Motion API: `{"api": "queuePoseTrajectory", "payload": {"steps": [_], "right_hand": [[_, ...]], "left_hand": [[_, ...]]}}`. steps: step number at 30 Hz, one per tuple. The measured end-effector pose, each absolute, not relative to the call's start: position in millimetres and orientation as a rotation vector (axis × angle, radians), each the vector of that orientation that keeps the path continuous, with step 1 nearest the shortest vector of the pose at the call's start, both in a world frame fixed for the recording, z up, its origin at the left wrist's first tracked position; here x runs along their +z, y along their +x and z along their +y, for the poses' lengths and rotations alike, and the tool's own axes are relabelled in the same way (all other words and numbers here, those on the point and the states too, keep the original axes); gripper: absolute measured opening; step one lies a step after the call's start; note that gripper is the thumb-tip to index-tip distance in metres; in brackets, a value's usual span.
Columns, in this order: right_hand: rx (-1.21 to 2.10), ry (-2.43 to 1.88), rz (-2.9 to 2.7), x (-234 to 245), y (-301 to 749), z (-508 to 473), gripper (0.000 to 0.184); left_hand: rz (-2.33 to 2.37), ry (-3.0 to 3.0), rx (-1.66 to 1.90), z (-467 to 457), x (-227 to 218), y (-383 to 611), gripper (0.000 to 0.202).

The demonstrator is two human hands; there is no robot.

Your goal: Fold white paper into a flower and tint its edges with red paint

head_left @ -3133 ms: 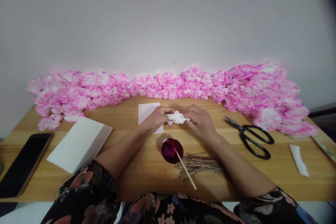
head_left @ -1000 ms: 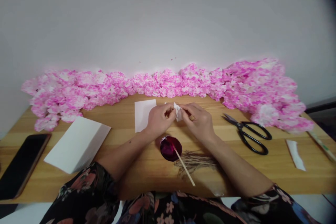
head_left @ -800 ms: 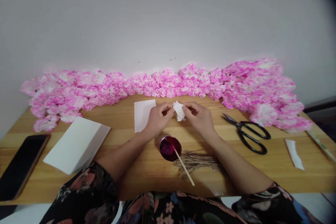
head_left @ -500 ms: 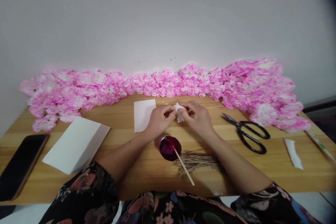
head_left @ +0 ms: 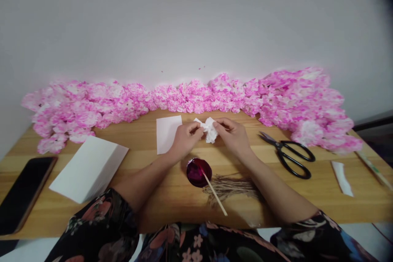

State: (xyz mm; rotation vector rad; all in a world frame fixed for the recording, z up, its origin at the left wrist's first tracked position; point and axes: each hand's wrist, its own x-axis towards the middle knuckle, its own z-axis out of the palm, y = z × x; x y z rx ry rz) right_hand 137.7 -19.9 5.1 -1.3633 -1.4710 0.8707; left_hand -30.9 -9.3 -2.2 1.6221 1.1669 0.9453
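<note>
Between my two hands, over the middle of the table, is a crumpled white tissue paper flower (head_left: pixel 210 130) with ruffled layers. My left hand (head_left: pixel 186 137) pinches its left side between thumb and fingertips. On the other side, my right hand (head_left: pixel 232 136) grips an outer layer between thumb and index finger. A flat white paper square (head_left: pixel 167 133) lies just left of my left hand. Nearer to me stands a small round dish of dark magenta liquid (head_left: pixel 196 173), with a wooden stick (head_left: pixel 216 196) leaning out of it. Thin brown twine strands (head_left: pixel 233 186) lie beside the dish.
Pink and white paper flowers (head_left: pixel 196 96) line the table's back edge along the wall. Black-handled scissors (head_left: pixel 288 153) and a white paper strip (head_left: pixel 342 178) lie at right. At left are a folded white paper stack (head_left: pixel 90 168) and a phone (head_left: pixel 26 194).
The white tissue flower has spread wider and shows more between my hands. My right fingers have shifted slightly to the right. The things on the table stay put.
</note>
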Motion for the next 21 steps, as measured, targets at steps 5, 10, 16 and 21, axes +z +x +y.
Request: {"api": "queuePoseTrajectory", "payload": {"steps": [5, 10, 16, 21], "right_hand": [[1.177, -1.386, -1.238, 6, 141, -16, 0.028], [1.043, -1.374, -1.395, 16, 147, -16, 0.030], [0.805, -1.410, -1.600, 24, 150, -18, 0.026], [0.721, -1.397, -1.697, 21, 150, -17, 0.019]], "left_hand": [[1.170, 1.554, 0.932, -8, -5, -31, 0.023], [1.154, 1.535, 0.945, -9, -4, -30, 0.021], [1.175, 1.578, 0.937, -9, -2, -29, 0.021], [1.158, 1.584, 0.941, -9, -5, -29, 0.021]]}}
